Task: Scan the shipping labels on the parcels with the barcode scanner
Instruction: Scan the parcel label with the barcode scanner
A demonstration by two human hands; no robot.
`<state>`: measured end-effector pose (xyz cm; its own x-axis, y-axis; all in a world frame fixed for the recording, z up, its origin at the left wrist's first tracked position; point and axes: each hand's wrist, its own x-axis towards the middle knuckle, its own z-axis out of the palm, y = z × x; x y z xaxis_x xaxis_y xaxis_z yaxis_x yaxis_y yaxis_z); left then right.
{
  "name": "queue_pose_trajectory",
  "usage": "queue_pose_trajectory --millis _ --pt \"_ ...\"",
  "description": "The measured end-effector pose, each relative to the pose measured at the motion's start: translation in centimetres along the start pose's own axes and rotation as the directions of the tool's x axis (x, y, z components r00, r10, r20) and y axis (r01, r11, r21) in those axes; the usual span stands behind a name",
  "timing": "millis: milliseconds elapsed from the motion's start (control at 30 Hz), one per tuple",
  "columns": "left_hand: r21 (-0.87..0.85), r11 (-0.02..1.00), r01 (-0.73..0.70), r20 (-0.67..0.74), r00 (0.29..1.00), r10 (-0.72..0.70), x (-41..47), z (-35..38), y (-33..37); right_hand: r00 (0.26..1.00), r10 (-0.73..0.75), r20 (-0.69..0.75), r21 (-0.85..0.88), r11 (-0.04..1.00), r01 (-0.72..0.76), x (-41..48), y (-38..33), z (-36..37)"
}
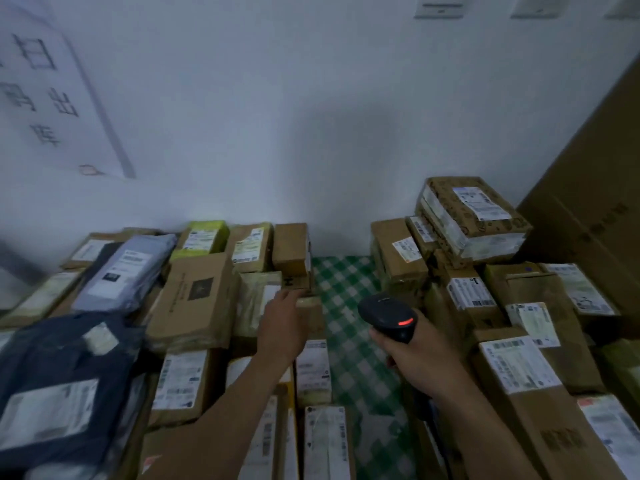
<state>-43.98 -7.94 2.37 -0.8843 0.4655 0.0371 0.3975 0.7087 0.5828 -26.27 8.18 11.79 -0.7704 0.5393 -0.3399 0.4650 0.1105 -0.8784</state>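
First, a sign hangs on the wall, above a blue bag and a grey bag lying among labelled boxes. Next, the left hand reaches forward to a small box at that pile's edge; its fingertips meet the box, but blur hides whether they clasp it. A green checked cloth shows between the 2 piles. Over it, the right hand is wrapped around the scanner, whose red light is lit. Rightward, labelled parcels are stacked, with a patterned box on top, beside a tall carton.
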Motion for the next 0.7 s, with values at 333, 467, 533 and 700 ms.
queue_pose_trajectory --millis 333,467,533,700 --pt "0.203 0.978 0.038 0.083 0.995 -0.056 -1.0 -1.4 -5.0 0.998 -0.019 0.055 -0.046 0.999 0.021 -2.3 -0.9 3.1" --pt "0.145 0.988 0.050 0.057 0.997 -0.059 -0.8 -1.7 -3.9 0.999 -0.020 0.048 -0.050 0.999 0.022 -2.2 -0.9 3.4" --pt "0.092 0.994 0.052 0.068 0.996 -0.059 -0.9 -1.8 -3.1 0.999 -0.011 0.040 -0.053 0.999 0.013 -2.0 -0.8 3.6" --pt "-0.088 0.996 -0.030 0.223 0.974 0.049 -4.2 -0.9 0.2 1.000 -0.004 0.014 -0.023 1.000 0.004 -1.9 -0.3 3.6"
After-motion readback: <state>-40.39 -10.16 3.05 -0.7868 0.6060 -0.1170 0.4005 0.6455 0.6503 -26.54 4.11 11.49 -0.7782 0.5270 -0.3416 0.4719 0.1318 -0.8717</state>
